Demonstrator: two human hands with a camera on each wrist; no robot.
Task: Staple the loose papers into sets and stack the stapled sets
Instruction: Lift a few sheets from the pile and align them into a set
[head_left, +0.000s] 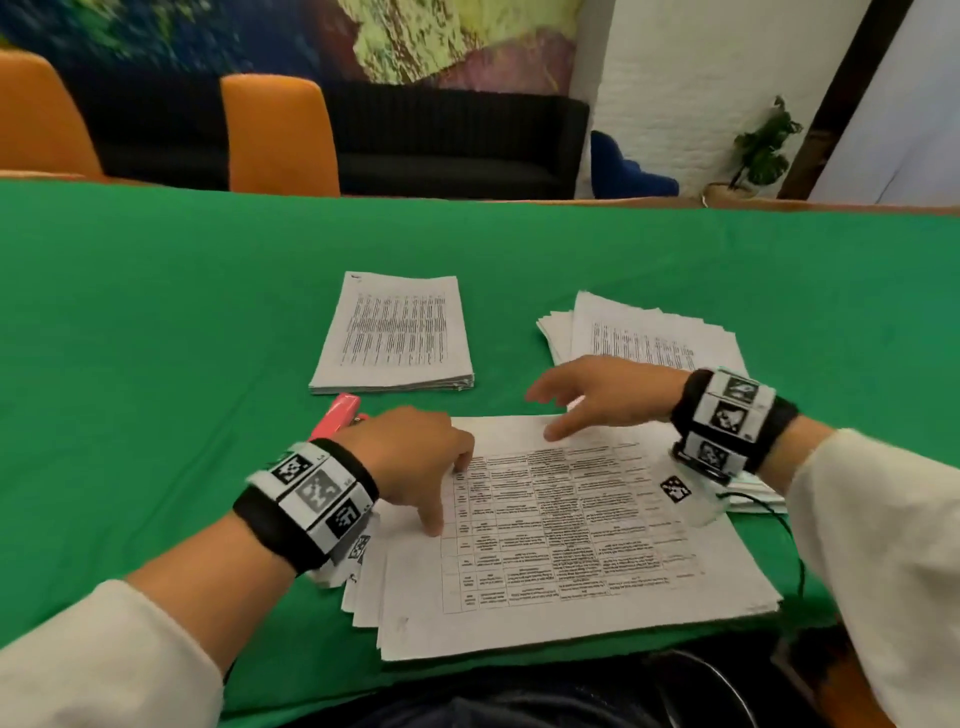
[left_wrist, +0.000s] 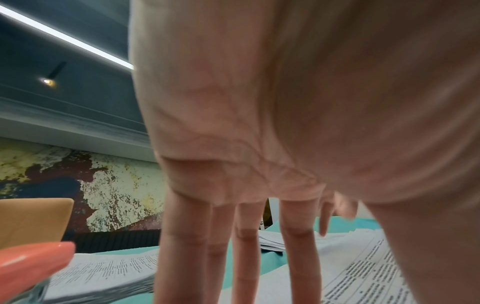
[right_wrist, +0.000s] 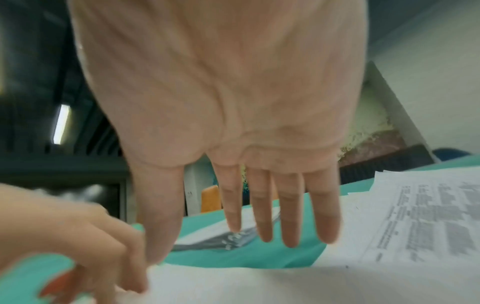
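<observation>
While left hand (head_left: 415, 457) fingertips press the fanned loose papers (head_left: 571, 545) at the desk's near edge, right hand (head_left: 602, 395) hovers open, holding nothing. Risk: uneven edges get stapled crooked. Red stapler (head_left: 337, 415) lies beside; stapled stack (head_left: 395, 332) mid-desk.

Cream sleeves (head_left: 93, 660); black wristbands (head_left: 306, 512) bearing black-white square markers.

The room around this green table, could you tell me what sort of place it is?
Probably an office lounge or meeting area: orange chairs at the table, a dark sofa beneath a wall mural.
</observation>
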